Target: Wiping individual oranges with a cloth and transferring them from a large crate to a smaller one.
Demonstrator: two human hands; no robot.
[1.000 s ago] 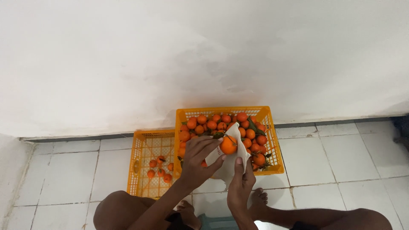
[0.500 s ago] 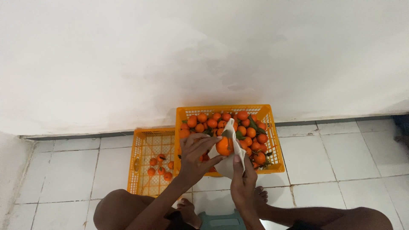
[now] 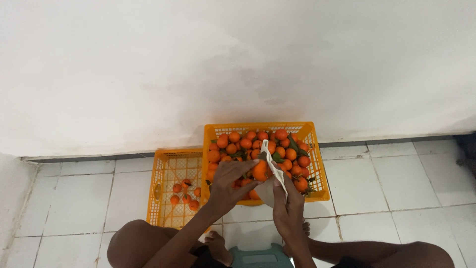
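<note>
Head view: left hand (image 3: 225,186) grasps orange (image 3: 260,170), right hand (image 3: 287,208) clutches half-hidden cloth (image 3: 274,168).

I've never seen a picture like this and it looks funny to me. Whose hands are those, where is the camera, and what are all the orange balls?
The camera sits on a person's head and looks down, so you see that person's own arms and knees from above. They sit on a white tiled floor facing a white wall.

The orange balls are small oranges. A full orange crate stands ahead, heaped with oranges and some green leaves. Beside it, a second crate holds only a few oranges.

The left hand holds one orange. The right hand holds a white cloth against that orange.
</note>
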